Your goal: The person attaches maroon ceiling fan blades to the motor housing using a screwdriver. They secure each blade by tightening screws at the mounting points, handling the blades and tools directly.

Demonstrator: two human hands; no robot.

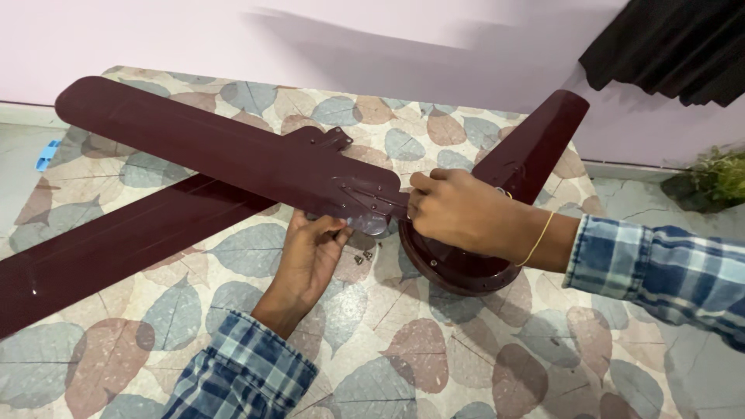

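Observation:
A dark maroon ceiling fan lies on a table covered with a leaf-patterned cloth (434,349). Its round motor housing (458,268) sits at the centre right. My right hand (458,213) rests on top of the housing, gripping the inner end of a long maroon blade (217,147) that reaches to the upper left. My left hand (310,252) is under that blade's bracket end, fingers curled up against it. A second blade (109,248) lies flat toward the lower left, and a third blade (535,143) points to the upper right.
A few small screws (363,256) lie on the cloth beside my left hand. A pale pink wall (349,46) runs behind the table. A dark curtain (675,46) hangs at the top right above a green plant (710,178). A blue object (46,155) lies at the left edge.

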